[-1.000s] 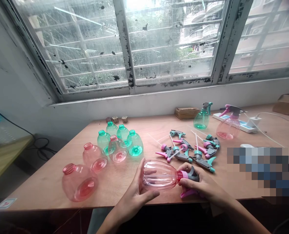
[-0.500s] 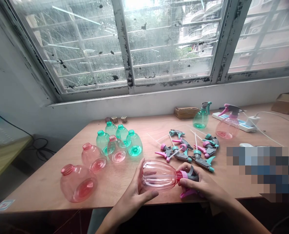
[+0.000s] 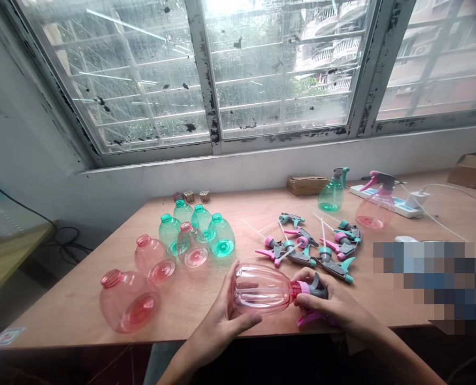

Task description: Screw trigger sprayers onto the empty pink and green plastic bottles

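A clear pink spray bottle [image 3: 262, 289] lies on its side in the air above the table's front edge, its neck pointing right. My left hand [image 3: 228, 310] cups its rounded base, thumb below and fingers behind. At the neck, my right hand [image 3: 322, 299] grips the pink collar of a grey and pink trigger sprayer [image 3: 304, 289], which is seated on the bottle's mouth. The pink trigger [image 3: 312, 318] hangs beneath my right fingers. Part of the sprayer head is hidden by that hand.
Open pink bottles [image 3: 129, 302] and green bottles [image 3: 222, 235] stand at left. Several loose trigger sprayers [image 3: 302, 251] lie beyond my hands. Behind them are a green spray bottle [image 3: 331, 192], a pink one with sprayer [image 3: 376, 206], a power strip [image 3: 406, 206] and a cardboard box [image 3: 307, 185].
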Action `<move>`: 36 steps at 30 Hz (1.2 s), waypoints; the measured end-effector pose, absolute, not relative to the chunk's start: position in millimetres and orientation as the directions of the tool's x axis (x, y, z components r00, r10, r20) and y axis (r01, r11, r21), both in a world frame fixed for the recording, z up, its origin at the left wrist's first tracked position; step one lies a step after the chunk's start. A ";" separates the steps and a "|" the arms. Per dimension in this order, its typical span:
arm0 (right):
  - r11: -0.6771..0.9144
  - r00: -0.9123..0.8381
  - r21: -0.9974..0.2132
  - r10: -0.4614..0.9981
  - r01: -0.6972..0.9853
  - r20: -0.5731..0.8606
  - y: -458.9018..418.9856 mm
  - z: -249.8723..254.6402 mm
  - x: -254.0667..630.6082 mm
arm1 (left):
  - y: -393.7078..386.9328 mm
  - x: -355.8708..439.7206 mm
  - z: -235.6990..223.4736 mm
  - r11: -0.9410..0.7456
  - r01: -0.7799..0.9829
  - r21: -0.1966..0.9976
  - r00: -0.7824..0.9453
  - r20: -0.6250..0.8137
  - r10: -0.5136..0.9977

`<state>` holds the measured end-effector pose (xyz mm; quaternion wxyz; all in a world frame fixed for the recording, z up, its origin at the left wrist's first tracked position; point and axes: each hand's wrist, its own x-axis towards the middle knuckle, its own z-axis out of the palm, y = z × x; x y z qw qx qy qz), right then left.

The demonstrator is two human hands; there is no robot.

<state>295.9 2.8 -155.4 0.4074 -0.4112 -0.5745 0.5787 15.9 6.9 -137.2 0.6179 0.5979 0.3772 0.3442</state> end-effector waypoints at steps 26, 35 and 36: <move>-0.026 -0.338 -1.000 0.941 -0.013 -0.020 2.0 -153.3 295.7 | 7.1 15.7 -135.3 0.045 0.044 0.998 0.481 -0.061 0.875; -0.017 -0.349 -1.000 0.937 -0.004 -0.014 2.7 -154.1 296.7 | 8.0 15.7 -135.8 0.043 0.043 0.998 0.486 -0.058 0.872; -0.015 -0.345 -1.000 0.938 -0.004 -0.013 2.9 -153.8 296.8 | 8.1 15.9 -135.3 0.044 0.041 0.998 0.486 -0.058 0.872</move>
